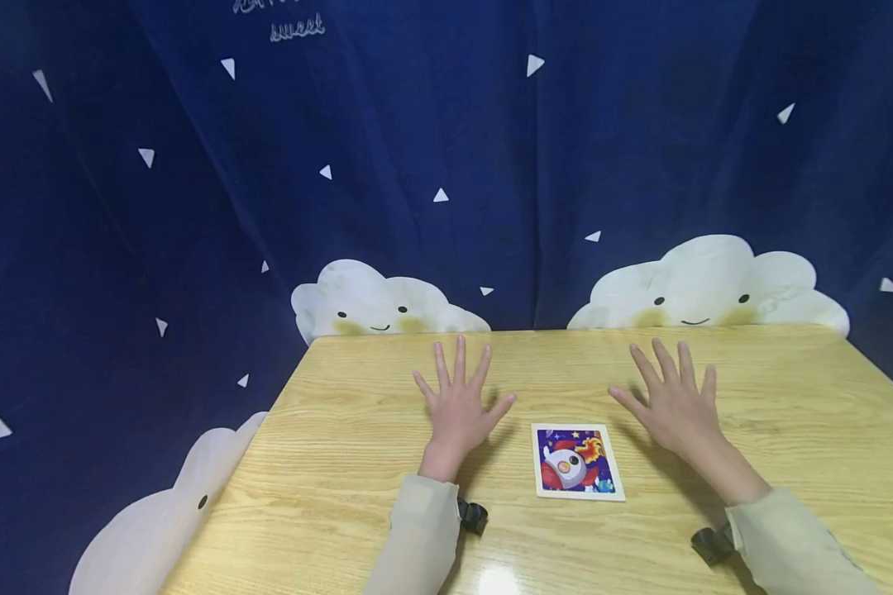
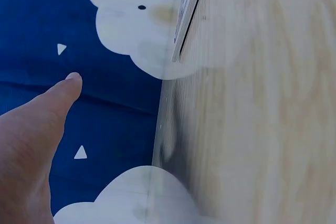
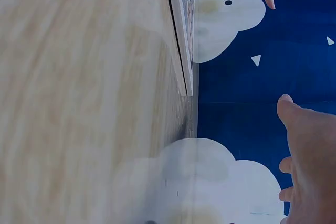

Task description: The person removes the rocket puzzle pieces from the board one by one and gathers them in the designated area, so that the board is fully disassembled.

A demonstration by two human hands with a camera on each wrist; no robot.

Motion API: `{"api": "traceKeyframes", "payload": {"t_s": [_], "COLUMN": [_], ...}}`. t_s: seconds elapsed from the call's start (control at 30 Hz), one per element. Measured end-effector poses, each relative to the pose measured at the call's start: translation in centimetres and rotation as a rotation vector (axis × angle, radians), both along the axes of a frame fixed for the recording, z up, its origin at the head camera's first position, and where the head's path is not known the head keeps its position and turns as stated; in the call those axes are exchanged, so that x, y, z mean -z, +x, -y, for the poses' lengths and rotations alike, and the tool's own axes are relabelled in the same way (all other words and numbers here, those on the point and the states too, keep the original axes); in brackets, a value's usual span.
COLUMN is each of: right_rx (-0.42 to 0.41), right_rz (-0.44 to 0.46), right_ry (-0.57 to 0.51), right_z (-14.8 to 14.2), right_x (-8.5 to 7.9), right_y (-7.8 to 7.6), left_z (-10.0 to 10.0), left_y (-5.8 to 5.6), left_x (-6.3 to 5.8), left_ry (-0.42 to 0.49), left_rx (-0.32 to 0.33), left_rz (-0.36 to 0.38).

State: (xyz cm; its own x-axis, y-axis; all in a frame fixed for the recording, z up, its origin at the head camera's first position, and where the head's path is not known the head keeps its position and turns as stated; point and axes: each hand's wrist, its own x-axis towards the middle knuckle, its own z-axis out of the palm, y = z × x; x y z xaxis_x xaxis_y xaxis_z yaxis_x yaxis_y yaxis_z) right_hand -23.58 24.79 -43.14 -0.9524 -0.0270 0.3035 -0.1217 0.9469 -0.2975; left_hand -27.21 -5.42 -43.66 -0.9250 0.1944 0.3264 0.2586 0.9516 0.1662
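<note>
While a square picture board [image 1: 578, 463] is lying flat on the wooden table [image 1: 305, 496], the head view is showing its colourful print [image 1: 568, 469], which both wrist views are reducing to a thin sliver. On either side, the left hand [image 1: 461, 411] and right hand [image 1: 680, 409] are hovering empty, fingers splayed.

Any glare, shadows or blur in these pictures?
Head view: glare on the table at the picture's bottom, soft shadows beside the left hand and right hand; left wrist view: the table's grain looks pale and smeared; right wrist view: likewise.
</note>
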Motion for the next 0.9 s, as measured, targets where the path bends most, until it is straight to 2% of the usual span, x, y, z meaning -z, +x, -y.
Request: {"api": "traceKeyframes", "payload": {"t_s": [0.23,0.47,0.67,0.9], "right_rx": [-0.018,-0.060,-0.101,-0.138], "right_rz": [-0.050,-0.087,-0.140,-0.088], "right_ry": [-0.001,-0.032,-0.058,-0.176], "right_z": [0.2,0.7,1.4,2.2], "right_x": [0.1,0.0,0.0,0.1], "right_y": [-0.2,-0.5,-0.4,-0.3], "left_z": [-0.4,-0.6,-0.5,-0.5], "left_y": [0.4,1.1,1.9,2.8], "left_x": [0.1,0.3,0.5,0.6], "left_ry": [0.020,0.021,0.030,0.026], "left_rx": [0.069,0.164,0.242,0.346], "left_rz": [0.028,-0.018,0.034,0.106]}}
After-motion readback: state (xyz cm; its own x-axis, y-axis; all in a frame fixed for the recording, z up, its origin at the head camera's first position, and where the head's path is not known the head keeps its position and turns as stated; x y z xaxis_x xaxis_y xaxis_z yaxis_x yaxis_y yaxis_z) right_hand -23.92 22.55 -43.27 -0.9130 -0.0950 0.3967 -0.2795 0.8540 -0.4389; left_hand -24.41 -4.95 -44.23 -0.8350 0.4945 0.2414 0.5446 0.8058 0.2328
